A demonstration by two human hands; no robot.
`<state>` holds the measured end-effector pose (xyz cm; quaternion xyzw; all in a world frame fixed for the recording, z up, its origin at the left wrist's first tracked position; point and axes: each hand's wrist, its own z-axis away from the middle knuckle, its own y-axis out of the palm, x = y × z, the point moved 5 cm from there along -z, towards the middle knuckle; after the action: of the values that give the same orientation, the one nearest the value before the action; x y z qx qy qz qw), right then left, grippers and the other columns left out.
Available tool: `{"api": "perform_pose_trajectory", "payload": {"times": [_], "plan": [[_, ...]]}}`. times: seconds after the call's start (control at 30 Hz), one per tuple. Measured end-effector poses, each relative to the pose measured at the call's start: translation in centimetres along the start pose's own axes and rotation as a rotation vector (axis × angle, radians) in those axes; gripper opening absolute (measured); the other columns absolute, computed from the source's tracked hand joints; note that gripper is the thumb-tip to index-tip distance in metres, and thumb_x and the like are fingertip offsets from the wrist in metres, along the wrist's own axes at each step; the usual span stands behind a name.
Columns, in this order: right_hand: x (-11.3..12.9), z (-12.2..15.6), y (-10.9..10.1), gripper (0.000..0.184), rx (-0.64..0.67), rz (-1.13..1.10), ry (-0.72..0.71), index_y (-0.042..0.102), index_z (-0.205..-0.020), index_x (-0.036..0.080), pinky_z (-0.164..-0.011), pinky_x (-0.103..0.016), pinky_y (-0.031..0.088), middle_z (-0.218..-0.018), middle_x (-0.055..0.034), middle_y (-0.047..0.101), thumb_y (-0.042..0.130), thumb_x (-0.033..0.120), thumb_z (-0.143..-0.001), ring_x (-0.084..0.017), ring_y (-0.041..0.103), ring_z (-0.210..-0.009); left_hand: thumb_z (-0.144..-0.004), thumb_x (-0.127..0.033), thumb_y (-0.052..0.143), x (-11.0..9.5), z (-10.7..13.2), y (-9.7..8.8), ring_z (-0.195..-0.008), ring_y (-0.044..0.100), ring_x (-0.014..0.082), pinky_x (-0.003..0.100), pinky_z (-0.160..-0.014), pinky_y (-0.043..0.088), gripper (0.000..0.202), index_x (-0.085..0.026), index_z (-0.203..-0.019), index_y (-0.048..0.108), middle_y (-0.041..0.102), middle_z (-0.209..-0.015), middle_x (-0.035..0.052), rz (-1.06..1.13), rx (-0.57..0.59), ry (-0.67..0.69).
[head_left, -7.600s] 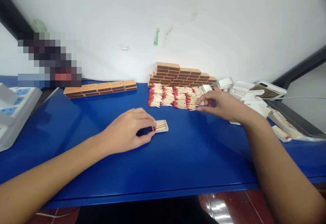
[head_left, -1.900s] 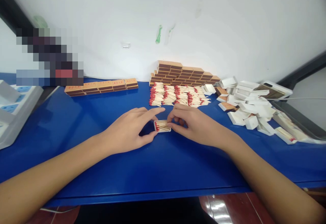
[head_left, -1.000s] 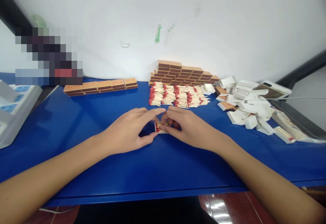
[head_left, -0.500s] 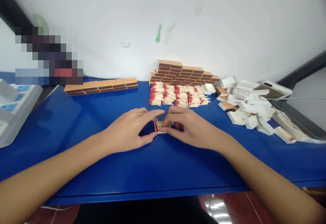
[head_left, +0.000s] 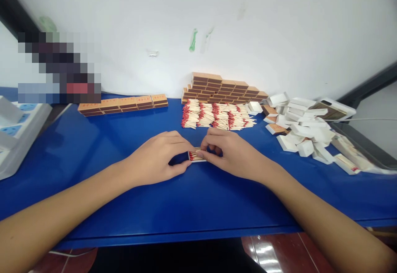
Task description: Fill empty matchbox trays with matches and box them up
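Note:
A small white matchbox tray [head_left: 198, 161] holding red-tipped matches [head_left: 192, 156] lies on the blue table between my hands. My left hand [head_left: 158, 157] grips its left end, thumb at the near corner and fingers at the far side. Over the right part of the tray, my right hand [head_left: 231, 155] has thumb and forefinger pinched together at the matches; its fingers cover that end. Beyond my hands lie loose matches [head_left: 217, 116] in several side-by-side bundles, heads mostly to the left.
Closed matchboxes [head_left: 217, 89] are stacked against the wall, with a row of more matchboxes [head_left: 127, 104] to the left. Empty white trays [head_left: 302, 126] are heaped at right near a phone [head_left: 336, 108]. A white power strip [head_left: 21, 140] stands at far left.
My left forefinger has come down onto the far side of the tray. My right fingertips have shifted slightly over the matches.

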<state>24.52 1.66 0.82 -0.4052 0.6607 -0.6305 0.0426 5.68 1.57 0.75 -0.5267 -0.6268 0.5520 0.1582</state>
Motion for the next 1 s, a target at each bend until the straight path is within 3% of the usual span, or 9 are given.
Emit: {"api": "perform_pose_trajectory", "payload": {"times": [0.77,0.87,1.0], "plan": [[-0.6,0.0,-0.2,0.003,-0.022,-0.004,0.042,0.066,-0.100,0.022,-0.069,-0.029,0.043,-0.089,-0.0016,0.065,0.067,0.019,-0.098,-0.017,0.059,-0.079,-0.102,-0.019,0.066,-0.2,-0.1,-0.1,-0.105,0.072,0.0234,0.040,-0.095,0.059,0.017,-0.017,-0.113,0.079,0.081,-0.116,0.0069,0.015,-0.054,0.071],[-1.7,0.0,-1.9,0.004,-0.083,0.020,0.049,0.068,-0.095,0.022,-0.068,-0.030,0.044,-0.085,-0.0019,0.065,0.065,0.021,-0.097,-0.017,0.058,-0.074,-0.102,-0.020,0.066,-0.1,0.0,-0.1,-0.106,0.072,0.0235,0.040,-0.095,0.059,0.016,-0.018,-0.112,0.079,0.081,-0.117,0.0071,0.006,-0.054,0.064],[-6.0,1.0,-6.0,0.012,-0.212,0.207,0.126,0.072,-0.088,0.021,-0.064,-0.032,0.040,-0.074,-0.0027,0.065,0.065,0.028,-0.095,-0.018,0.057,-0.067,-0.103,-0.021,0.065,-0.1,0.1,-0.2,-0.107,0.071,0.0240,0.041,-0.096,0.059,0.018,-0.019,-0.113,0.080,0.080,-0.118,0.0078,-0.003,-0.053,0.064]]}}
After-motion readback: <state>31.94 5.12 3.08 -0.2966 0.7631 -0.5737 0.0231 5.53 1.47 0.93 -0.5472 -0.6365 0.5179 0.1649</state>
